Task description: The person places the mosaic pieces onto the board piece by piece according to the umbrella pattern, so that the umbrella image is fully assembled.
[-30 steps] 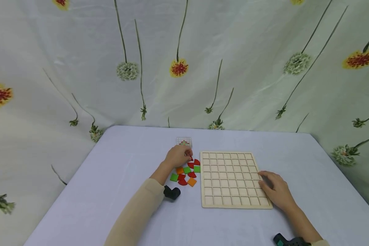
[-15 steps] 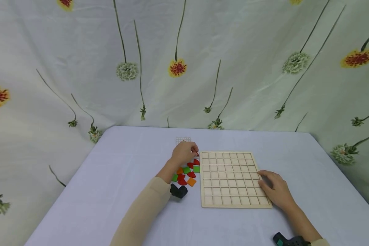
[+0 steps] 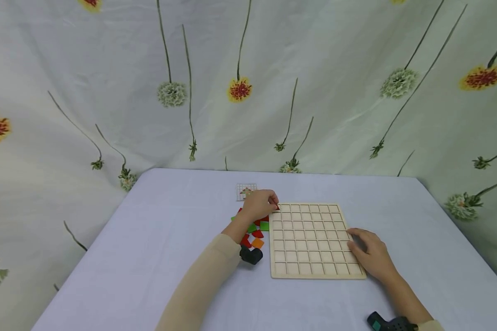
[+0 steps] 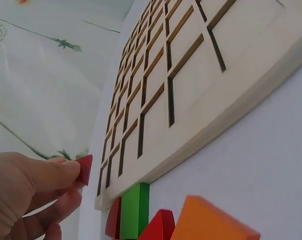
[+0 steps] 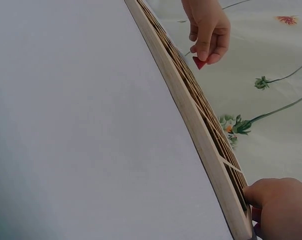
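Note:
A wooden grid board lies flat with square cells and a raised rim. My left hand pinches a small red tile between thumb and fingertips, close over the board's far left corner. The tile shows a pointed corner in the right wrist view; its full outline is hidden by the fingers. My right hand holds the board's right edge, its thumb and index finger bent over the rim. Left of the board lie several loose tiles, among them a green tile, an orange tile and a red tile.
A small card with a printed grid pattern lies beyond the tiles, partly behind the left hand. White cloth covers the table, and a flowered curtain hangs behind it. Each wrist wears a black device.
My left hand has moved right with the red tile, from above the loose tiles to the board's far left corner, uncovering more of the card. The right hand has stayed at the board's edge.

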Motion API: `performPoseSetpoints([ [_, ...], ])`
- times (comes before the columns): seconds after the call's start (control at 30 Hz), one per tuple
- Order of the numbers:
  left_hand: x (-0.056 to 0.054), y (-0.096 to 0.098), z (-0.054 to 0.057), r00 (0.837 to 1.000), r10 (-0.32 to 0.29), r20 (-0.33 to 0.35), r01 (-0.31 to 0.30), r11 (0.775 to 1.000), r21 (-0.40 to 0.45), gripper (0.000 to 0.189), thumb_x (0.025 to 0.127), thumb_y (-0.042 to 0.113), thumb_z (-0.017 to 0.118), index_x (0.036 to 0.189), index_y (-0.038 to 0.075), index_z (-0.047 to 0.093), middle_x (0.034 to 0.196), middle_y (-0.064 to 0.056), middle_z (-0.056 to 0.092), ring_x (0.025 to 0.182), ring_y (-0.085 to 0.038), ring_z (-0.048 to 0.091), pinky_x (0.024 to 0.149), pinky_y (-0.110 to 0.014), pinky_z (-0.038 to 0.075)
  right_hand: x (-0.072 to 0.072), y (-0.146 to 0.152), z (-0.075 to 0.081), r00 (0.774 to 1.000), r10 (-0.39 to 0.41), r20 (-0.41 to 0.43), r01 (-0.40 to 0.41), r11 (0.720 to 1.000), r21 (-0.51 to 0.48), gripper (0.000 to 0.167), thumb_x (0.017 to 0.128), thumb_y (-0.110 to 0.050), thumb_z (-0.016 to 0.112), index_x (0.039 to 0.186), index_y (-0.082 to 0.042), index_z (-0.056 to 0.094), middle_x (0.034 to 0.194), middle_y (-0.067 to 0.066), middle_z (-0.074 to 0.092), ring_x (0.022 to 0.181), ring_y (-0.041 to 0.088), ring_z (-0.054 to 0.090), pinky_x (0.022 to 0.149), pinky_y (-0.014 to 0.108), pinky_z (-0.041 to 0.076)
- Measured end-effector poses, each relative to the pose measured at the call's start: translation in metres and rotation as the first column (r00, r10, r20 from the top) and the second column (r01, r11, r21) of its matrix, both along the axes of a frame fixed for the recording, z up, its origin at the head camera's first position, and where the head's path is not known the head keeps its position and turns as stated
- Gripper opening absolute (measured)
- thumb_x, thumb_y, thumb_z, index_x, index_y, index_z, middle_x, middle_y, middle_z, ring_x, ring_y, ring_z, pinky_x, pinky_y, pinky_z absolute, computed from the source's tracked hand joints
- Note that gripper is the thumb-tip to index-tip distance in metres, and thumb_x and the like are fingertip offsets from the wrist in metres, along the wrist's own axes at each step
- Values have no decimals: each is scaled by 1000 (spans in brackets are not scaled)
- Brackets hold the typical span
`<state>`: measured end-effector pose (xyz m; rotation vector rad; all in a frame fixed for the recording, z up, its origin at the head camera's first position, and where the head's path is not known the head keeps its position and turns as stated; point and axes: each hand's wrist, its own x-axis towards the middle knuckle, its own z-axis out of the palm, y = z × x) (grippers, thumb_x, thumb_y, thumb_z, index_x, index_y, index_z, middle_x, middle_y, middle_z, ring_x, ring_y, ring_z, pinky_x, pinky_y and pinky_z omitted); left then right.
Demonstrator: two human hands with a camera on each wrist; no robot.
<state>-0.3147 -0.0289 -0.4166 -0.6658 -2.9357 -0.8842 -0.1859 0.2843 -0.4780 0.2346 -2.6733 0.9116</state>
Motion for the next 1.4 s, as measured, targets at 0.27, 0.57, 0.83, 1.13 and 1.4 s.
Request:
performPoseSetpoints([
  [0.27, -2, 23, -1, 999, -31, 36, 29, 999, 42, 5, 92, 16, 68, 95, 11, 68, 81, 5, 63, 71, -13, 56, 65, -27, 44, 1, 1, -2, 1000, -11, -14, 12, 1000, 17, 33, 93, -10, 62, 123, 6, 59, 127, 30, 55, 122, 48, 44, 100, 62, 31],
  [0.57, -6, 33, -4, 996, -50, 71, 42, 994, 101, 4, 93, 17, 68, 96, 13, 68, 82, 6, 62, 74, -12, 56, 67, -27, 44, 2, -1, 1, 1000, -1, -2, 1, 1000, 8, 34, 94, -12, 62, 123, 5, 59, 128, 29, 55, 123, 48, 44, 100, 62, 31],
  [0.83, -10, 42, -6, 996, -49, 78, 37, 988, 148, 6, 93, 17, 67, 95, 12, 69, 83, 5, 63, 75, -11, 56, 71, -28, 44, -4, -3, 2, 1000, 18, -9, -18, 1000, 6, 34, 94, -12, 61, 123, 6, 59, 127, 29, 56, 123, 48, 44, 101, 62, 31],
  [1.13, -10, 57, -2, 992, -68, 108, 52, 988, 147, 5, 91, 13, 69, 95, 11, 72, 80, 5, 65, 72, -9, 57, 69, -25, 44, -1, -4, 3, 1000, 11, -3, -11, 1000, 5, 34, 94, -10, 62, 123, 6, 59, 127, 29, 56, 123, 48, 44, 101, 62, 31],
  [1.4, -7, 67, -10, 996, -52, 66, 38, 981, 190, 6, 94, 16, 66, 95, 13, 71, 82, 5, 65, 75, -10, 57, 72, -24, 46, 0, -3, 2, 1000, -2, -1, 2, 1000, 5, 34, 94, -11, 61, 123, 6, 59, 127, 29, 56, 123, 47, 44, 101, 62, 30],
])
